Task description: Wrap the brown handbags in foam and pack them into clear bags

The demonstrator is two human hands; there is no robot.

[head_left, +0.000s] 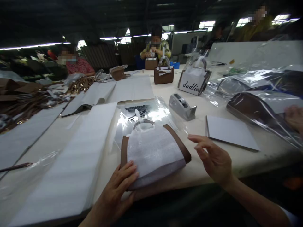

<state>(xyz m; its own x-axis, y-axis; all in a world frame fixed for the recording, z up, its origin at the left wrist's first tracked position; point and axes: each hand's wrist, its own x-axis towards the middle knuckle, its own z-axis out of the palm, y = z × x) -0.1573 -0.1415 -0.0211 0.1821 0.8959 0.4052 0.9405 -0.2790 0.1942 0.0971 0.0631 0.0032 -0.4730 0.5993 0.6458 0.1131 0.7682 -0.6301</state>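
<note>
A brown handbag wrapped in white tissue paper lies tilted back at the near edge of the table, its handle wrapped too. My left hand rests its outstretched fingers on the wrapping at the bag's lower left corner. To the right of the bag, my right hand hovers with its fingers partly bent and apart; nothing shows in it. Behind the bag a clear printed plastic bag lies flat, partly covered by the handbag. A grey tape dispenser stands beyond my right hand.
Stacked white paper sheets cover the left side. A white board lies at right, near plastic-wrapped bags and another person's hand. Farther back stand a brown handbag and a wrapped bag; a co-worker handles another.
</note>
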